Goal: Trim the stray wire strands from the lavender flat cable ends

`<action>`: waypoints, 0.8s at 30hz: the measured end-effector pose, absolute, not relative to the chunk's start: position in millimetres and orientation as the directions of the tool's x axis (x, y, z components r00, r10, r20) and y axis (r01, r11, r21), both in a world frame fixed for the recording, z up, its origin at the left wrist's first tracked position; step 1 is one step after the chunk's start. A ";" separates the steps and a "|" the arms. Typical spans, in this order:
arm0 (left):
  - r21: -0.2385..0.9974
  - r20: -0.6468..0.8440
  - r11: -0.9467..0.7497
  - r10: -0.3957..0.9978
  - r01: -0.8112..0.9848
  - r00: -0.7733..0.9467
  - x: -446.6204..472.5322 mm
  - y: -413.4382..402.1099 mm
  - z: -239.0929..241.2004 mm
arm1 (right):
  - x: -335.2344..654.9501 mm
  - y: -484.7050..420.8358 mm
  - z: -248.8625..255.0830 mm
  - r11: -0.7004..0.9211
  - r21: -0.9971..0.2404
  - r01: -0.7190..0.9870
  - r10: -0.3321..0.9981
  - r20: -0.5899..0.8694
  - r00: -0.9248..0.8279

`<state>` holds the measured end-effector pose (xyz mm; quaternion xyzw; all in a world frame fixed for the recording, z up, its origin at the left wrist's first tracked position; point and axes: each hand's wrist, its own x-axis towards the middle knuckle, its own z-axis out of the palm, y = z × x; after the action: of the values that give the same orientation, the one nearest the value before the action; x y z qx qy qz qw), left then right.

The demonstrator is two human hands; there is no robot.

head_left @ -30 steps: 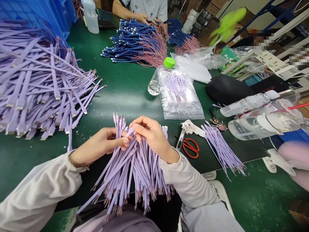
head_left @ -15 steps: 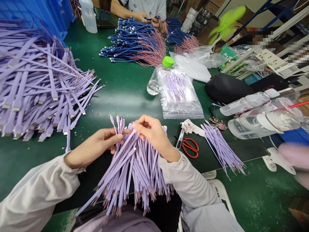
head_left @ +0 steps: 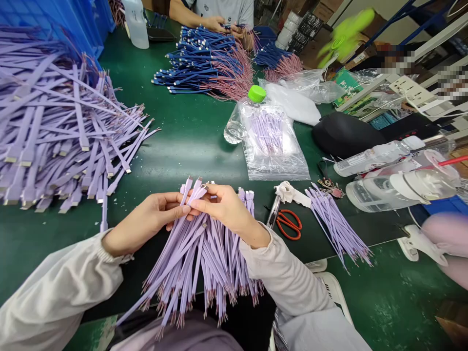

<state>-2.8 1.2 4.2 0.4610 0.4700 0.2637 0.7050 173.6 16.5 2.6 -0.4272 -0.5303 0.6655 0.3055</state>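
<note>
A thick bundle of flat lilac cables [head_left: 193, 263] hangs over the green table's edge, with bare copper-coloured wire ends at the bottom. My left hand [head_left: 153, 219] and my right hand [head_left: 226, 207] meet at its top. Both pinch the cables just below their connector ends, and several connectors stick up between my fingers. My right hand also rests against more connectors on its far side. A large heap of lilac cables [head_left: 62, 131] lies to the left of my hands.
Near my right hand lie scissors with red handles [head_left: 287, 224], a utility knife [head_left: 273, 212] and a smaller lilac cable bunch [head_left: 334, 224]. A plastic bag of lilac cables [head_left: 270, 141] lies ahead. Beyond it, a co-worker's hands [head_left: 219, 24] work at blue cables [head_left: 204, 63].
My hands have come closer together at the top of the bundle. The connectors between my fingers now lean to the right. The co-worker's hands have shifted slightly.
</note>
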 end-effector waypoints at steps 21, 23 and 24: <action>0.913 -0.403 0.347 0.846 0.215 0.350 -4.3 2.6 6.6 | 179.3 20.4 12.1 -0.118 -0.970 0.213 0.898 -0.196 -0.394; 0.901 -0.362 0.224 0.860 0.371 0.359 -6.1 0.9 11.0 | 188.3 22.8 21.4 -0.086 -0.967 0.241 0.935 -0.162 -0.315; 0.879 -0.333 0.149 0.871 0.453 0.361 -7.1 -0.3 14.2 | 194.4 23.0 27.6 -0.076 -0.970 0.230 0.954 -0.138 -0.266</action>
<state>-7.1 -0.3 14.2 0.6231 0.5313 0.1935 0.5404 194.4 23.0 27.6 -0.5024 -0.5894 0.5344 0.3387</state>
